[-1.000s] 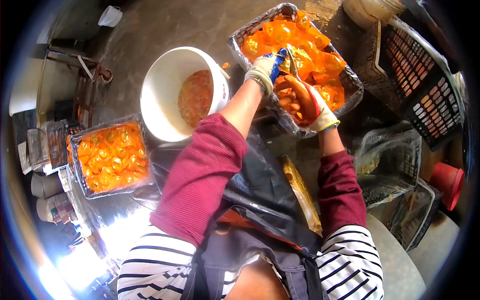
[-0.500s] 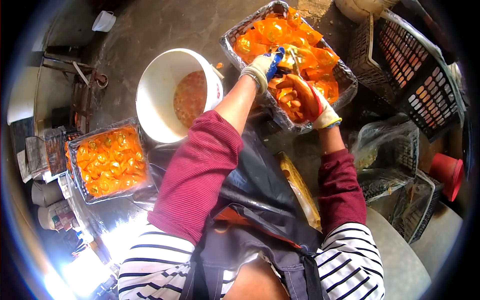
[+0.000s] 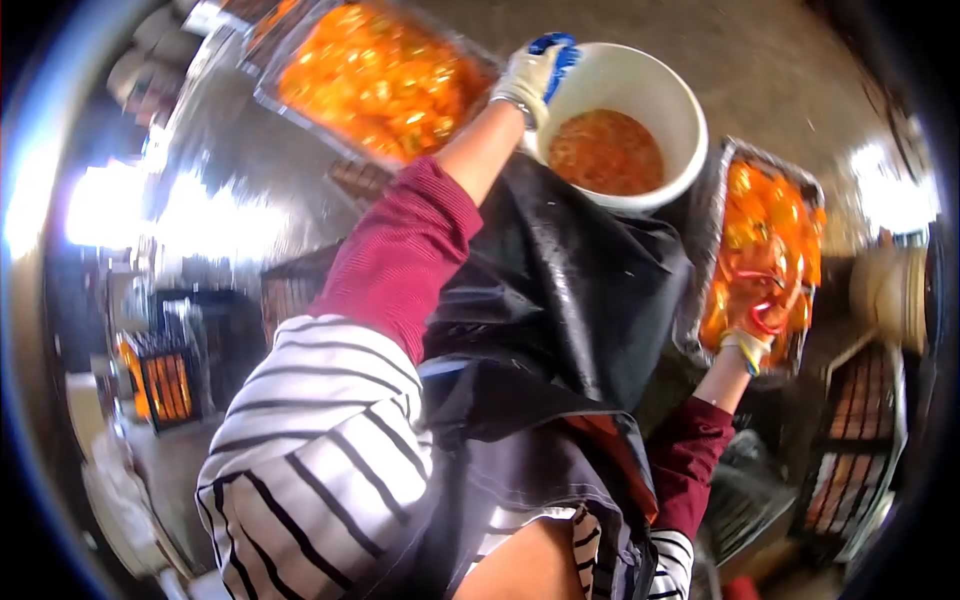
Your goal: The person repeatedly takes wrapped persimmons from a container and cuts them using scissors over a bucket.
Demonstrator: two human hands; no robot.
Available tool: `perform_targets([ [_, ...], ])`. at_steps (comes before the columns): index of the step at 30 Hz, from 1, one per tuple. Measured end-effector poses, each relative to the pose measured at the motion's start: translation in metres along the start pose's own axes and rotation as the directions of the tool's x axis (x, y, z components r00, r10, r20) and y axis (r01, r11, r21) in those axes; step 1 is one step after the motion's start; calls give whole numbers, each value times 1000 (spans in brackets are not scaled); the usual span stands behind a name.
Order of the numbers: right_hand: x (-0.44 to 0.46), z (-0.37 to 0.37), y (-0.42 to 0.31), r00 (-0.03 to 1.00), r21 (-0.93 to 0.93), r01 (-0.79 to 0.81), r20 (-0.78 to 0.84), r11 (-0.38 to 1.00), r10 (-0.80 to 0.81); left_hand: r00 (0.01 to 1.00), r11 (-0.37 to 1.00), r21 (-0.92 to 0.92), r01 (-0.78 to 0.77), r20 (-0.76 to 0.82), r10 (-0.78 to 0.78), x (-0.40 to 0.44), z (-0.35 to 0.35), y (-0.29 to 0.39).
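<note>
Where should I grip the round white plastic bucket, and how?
Probably take the bucket by opposite sides of its rim, from left and right: the white-and-blue gloved left hand appears at the left edge, and the right edge is bare. The round mouth offers a lip; reddish, wet-looking contents suggest keeping it level.

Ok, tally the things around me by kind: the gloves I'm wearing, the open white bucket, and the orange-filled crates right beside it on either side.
Left glove plus right glove: 2
White bucket: 1
Left crate plus right crate: 2
Total: 5
</note>
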State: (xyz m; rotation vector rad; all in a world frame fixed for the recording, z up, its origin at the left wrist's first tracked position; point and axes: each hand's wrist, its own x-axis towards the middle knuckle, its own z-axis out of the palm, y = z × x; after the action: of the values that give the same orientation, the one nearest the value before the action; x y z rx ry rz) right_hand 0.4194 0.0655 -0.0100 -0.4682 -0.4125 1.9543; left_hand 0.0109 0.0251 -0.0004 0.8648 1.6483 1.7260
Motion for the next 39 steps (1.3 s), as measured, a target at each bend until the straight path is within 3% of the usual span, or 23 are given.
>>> perform_targets([
  [1,10,9,4,998,12,-30,61,999,29,978,980,195,-50,-189,87,2,-47,-7],
  [2,24,19,8,992,29,-54,119,998,50,931,919,-353,176,-243,-272,-12,-74,13],
  [4,47,42,21,967,58,-135,227,989,119,900,997,23,71,-432,-54,0,-176,-25],
  [7,78,76,65,891,56,-305,368,951,264,774,788,524,323,-625,98,-26,-250,-32],
  [9,100,97,101,792,12,-415,497,910,354,763,570,694,441,-624,170,-34,-274,-35],
  [11,114,108,136,663,-63,-510,606,858,439,779,528,751,397,-580,238,-33,-274,-45],
  [12,116,107,150,696,-89,-522,531,848,484,808,463,803,375,-528,263,-29,-271,-50],
  [14,119,97,174,754,-158,-555,320,817,574,877,268,849,455,-480,30,-16,-253,-31],
  [15,120,92,181,761,-214,-547,277,809,587,895,137,888,438,-446,31,-4,-253,-42],
  [16,118,88,185,773,-291,-471,318,833,548,918,-15,928,373,-367,150,8,-258,-70],
  [17,112,95,192,784,-360,-385,359,850,507,917,-90,912,399,-399,23,17,-250,-65],
  [18,98,101,203,918,-546,-81,285,834,276,897,-165,896,412,-431,-98,27,-243,-58],
  [20,95,116,209,976,-617,39,191,786,101,908,-164,903,396,-412,-79,46,-249,-74],
  [22,103,118,207,943,-347,-285,64,894,325,933,-117,927,357,-360,-2,53,-263,-88],
  [23,108,116,208,934,-367,-317,39,875,355,926,0,927,375,-374,-44,56,-268,-83],
  [25,116,115,210,914,-403,-374,-10,835,405,920,398,834,382,-383,-81,48,-276,-81],
  [26,116,116,210,908,-437,-376,2,817,419,888,693,575,435,-402,-223,42,-279,-76],
  [27,115,117,211,901,-469,-377,12,798,433,837,854,215,474,-412,-361,36,-282,-72],
  [28,112,119,210,894,-502,-378,21,778,448,879,937,-158,312,-326,-347,15,-275,-49],
  [30,102,128,210,908,-564,-349,-6,749,419,964,769,-628,115,-116,-239,2,-289,-63],
  [36,121,69,206,865,-609,-339,98,717,492,935,213,-976,-48,-120,-335,-8,-228,-30],
  [38,115,79,205,831,-607,-387,96,694,547,985,417,-907,57,-18,-173,7,-205,-42],
  [39,113,84,205,809,-609,-422,83,672,582,996,407,-913,33,-4,-89,21,-184,-50],
])
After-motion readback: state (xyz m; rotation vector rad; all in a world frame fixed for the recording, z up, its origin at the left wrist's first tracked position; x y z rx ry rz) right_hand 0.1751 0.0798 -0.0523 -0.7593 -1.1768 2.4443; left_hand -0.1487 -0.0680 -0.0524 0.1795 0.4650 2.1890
